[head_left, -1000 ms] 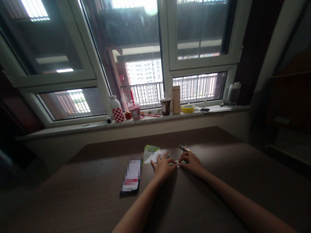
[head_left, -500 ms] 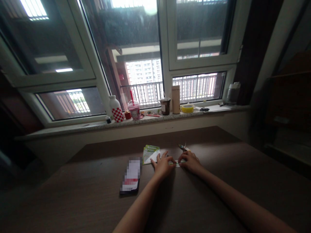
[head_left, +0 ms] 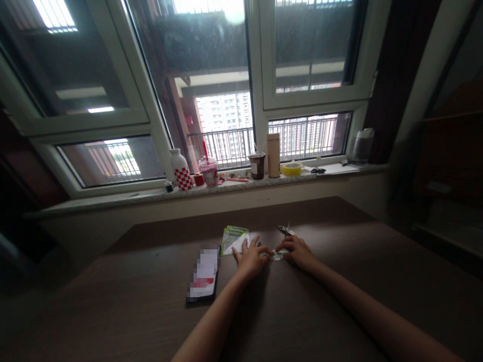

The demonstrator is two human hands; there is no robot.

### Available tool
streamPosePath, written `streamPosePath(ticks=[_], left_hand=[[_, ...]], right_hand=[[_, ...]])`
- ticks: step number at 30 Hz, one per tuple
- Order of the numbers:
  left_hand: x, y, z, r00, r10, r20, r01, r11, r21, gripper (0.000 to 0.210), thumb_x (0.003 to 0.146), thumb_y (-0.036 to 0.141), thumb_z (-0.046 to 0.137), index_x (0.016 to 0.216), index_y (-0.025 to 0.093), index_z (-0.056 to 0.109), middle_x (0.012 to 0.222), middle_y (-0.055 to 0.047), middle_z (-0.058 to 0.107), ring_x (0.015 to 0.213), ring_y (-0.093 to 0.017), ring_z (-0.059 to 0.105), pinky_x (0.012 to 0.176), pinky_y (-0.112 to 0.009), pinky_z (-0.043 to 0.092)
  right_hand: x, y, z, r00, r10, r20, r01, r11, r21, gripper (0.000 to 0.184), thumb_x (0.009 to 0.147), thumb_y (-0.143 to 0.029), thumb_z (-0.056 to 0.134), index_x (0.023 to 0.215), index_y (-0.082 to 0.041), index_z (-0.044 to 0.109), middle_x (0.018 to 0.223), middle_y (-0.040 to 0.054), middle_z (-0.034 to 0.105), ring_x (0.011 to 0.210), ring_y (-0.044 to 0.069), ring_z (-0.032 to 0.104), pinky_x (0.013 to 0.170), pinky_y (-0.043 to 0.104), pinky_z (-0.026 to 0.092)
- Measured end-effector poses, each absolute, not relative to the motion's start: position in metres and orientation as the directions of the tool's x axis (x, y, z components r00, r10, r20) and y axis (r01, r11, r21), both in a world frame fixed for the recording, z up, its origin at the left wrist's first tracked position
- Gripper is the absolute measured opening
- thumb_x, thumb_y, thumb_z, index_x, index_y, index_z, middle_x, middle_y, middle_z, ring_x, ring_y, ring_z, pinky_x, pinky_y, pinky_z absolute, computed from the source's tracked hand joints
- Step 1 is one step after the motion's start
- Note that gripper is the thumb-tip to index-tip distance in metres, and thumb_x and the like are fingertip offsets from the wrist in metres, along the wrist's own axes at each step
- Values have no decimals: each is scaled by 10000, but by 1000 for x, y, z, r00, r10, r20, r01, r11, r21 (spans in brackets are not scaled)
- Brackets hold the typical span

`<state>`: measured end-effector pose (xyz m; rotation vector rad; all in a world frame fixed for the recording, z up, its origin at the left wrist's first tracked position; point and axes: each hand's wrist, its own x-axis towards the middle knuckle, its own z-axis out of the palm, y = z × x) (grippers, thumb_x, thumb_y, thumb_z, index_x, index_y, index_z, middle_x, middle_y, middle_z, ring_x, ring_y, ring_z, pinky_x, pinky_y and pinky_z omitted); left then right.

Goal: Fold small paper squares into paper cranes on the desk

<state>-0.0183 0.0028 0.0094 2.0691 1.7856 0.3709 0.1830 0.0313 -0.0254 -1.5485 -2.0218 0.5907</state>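
A small white and green piece of paper [head_left: 278,255] lies low on the table between my hands. My left hand [head_left: 251,260] is palm down, its thumb and index finger closed at the paper's left end while the other fingers spread outward. From the other side, the fingertips of my right hand [head_left: 299,252] press together on the paper; part of it is hidden under them. Just beyond that hand lies a small pointed, multicoloured thing [head_left: 286,230] whose kind I cannot make out. Green and white printed sheets or packets [head_left: 230,240] rest by my left fingers.
A phone [head_left: 204,274] with a blurred screen lies left of my left forearm on the brown table [head_left: 151,291]. Along the windowsill [head_left: 230,188] stand a checkered bottle [head_left: 182,173], drink cups, a tan flask [head_left: 273,156], yellow tape [head_left: 292,169] and black-handled scissors [head_left: 318,171].
My right fingertips have shifted slightly and the index finger reaches further left. More of the small paper shows between my hands. The phone and printed sheets stay put.
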Motion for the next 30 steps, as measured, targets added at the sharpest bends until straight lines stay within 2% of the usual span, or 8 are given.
streamPosePath(ticks=[8, 12, 19, 30], left_hand=[[-14, -4, 7, 157, 983, 96, 883, -183, 433, 225, 835, 440, 656, 1045, 436, 738, 1570, 75, 384, 1502, -352, 156, 1129, -724, -93], [-13, -5, 4, 135, 976, 171, 857, -201, 474, 207, 828, 414, 680, 1023, 420, 748, 1528, 64, 447, 1480, -344, 207, 1134, -734, -54], [-11, -6, 7, 156, 979, 134, 880, -199, 432, 174, 850, 438, 662, 992, 454, 761, 1535, 85, 433, 1478, -347, 195, 1131, -730, -73], [-11, -2, -3, 88, 981, 171, 903, -151, 402, 230, 877, 522, 597, 1049, 477, 743, 1516, 28, 468, 1464, -370, 246, 1107, -767, -33]], right_hand=[[186, 22, -28, -234, 937, 261, 695, 349, -629, 225, 760, -261, 672, 951, -276, 789, 1169, 61, 647, 1200, 269, 536, 1081, 405, 370], [183, 18, -27, -209, 932, 296, 694, 354, -626, 154, 764, -293, 695, 884, -233, 771, 1143, 81, 656, 1170, 278, 557, 1045, 410, 397], [182, 17, -27, -240, 911, 335, 684, 404, -608, 127, 822, -323, 646, 787, -229, 726, 1116, 66, 697, 1159, 276, 553, 1036, 445, 392], [183, 14, -24, -347, 865, 363, 567, 501, -653, 234, 880, -373, 584, 850, -243, 777, 1034, 51, 747, 1097, 242, 585, 1042, 407, 404]])
